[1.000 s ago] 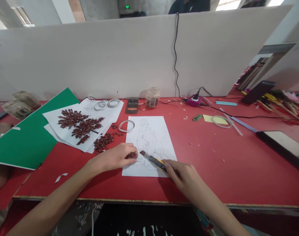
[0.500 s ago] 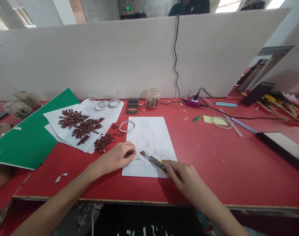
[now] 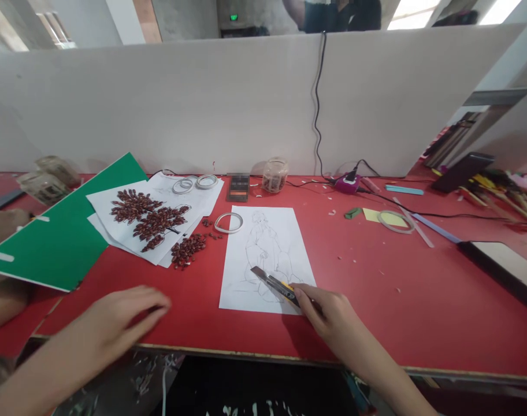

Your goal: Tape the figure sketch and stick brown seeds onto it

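A white sheet with a pencil drawing of a figure (image 3: 263, 237) lies on the red table (image 3: 359, 312). My right hand (image 3: 328, 309) grips a utility knife (image 3: 275, 285), its blade over the lower part of the drawing. Left of the sheet, near the table's front edge, is my left hand (image 3: 129, 318), slightly blurred; thumb and fingers are apart with nothing between them. Dark red seeds (image 3: 188, 249) lie in a loose pile beyond it. More seeds form a leafy pattern (image 3: 148, 216) on another paper. A white ring (image 3: 229, 223) overlaps the drawing's upper left corner.
A green board (image 3: 55, 248) lies at the left, beside another person's arm (image 3: 3, 300). Along the back stand a glass jar (image 3: 274, 175) and a purple adapter (image 3: 347, 183) with black cables. To the right are a tape ring (image 3: 396, 221) and a black-edged device (image 3: 506, 266).
My left hand has moved left and toward the front edge, away from the drawing, and its fingers have parted. The knife stays in my right hand. The view has shifted slightly.
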A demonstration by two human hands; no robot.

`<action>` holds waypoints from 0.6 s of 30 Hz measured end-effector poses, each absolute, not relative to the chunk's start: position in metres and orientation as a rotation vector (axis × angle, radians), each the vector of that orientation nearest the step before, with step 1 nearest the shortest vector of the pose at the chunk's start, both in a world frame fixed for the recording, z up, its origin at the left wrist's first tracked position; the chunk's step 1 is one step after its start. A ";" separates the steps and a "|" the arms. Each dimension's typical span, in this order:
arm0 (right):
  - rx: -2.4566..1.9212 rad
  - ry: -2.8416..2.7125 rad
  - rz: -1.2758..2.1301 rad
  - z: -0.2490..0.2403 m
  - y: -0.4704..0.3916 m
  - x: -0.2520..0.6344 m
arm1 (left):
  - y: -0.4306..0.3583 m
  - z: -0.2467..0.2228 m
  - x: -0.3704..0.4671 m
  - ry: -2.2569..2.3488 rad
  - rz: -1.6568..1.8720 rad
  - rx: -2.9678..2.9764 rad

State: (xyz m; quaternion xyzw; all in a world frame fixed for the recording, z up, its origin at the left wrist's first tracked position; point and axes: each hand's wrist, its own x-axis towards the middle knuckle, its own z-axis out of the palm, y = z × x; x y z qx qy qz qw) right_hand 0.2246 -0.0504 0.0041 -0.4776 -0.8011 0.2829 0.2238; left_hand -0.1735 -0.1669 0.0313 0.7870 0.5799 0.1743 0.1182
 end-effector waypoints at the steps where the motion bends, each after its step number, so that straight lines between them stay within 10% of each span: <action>1: -1.328 -2.212 0.789 0.004 -0.050 0.224 | -0.146 0.037 -0.152 1.642 0.516 2.272; 18: -1.334 -2.202 0.795 -0.003 -0.049 0.226 | -0.055 0.014 -0.036 1.566 0.356 2.077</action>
